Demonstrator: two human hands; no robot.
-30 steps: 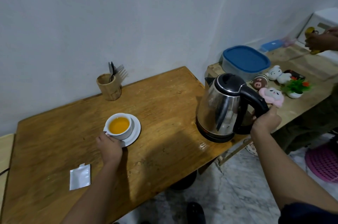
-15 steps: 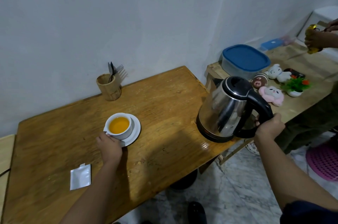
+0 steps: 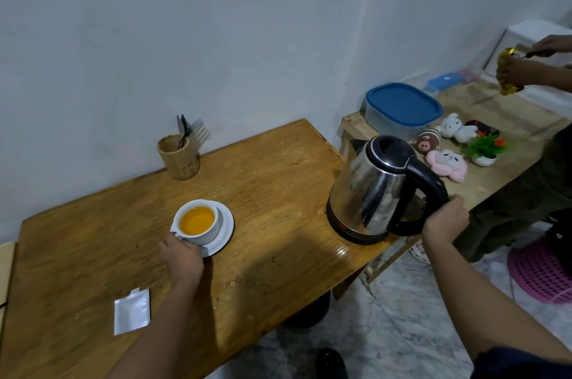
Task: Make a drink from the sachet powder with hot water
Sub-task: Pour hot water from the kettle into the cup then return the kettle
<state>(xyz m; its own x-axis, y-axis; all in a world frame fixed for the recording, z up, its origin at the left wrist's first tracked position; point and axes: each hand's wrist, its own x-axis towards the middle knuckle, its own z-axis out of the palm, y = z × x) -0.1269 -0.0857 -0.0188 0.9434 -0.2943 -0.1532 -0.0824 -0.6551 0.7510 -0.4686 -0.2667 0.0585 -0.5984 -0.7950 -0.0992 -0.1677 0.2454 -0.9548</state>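
Steel electric kettle point(image 3: 371, 190) with black lid leans on the worn wooden table point(image 3: 278, 168), right hand point(image 3: 444, 219) closed around its handle. Left hand point(image 3: 182, 258) grips the white cup of orange drink point(image 3: 198, 221), hiding its handle. Torn silver sachet point(image 3: 131, 312) lies nearby.

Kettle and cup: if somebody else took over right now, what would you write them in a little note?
Left hand: fingers on the cup, which sits on its saucer.
Right hand: gripping the kettle handle; kettle tilted, base edge at the table.
Sachet: torn open, lying near the front left.
Done: cup holds orange drink.
Left: set the kettle flat, probably stir; cutlery is in the wooden holder.
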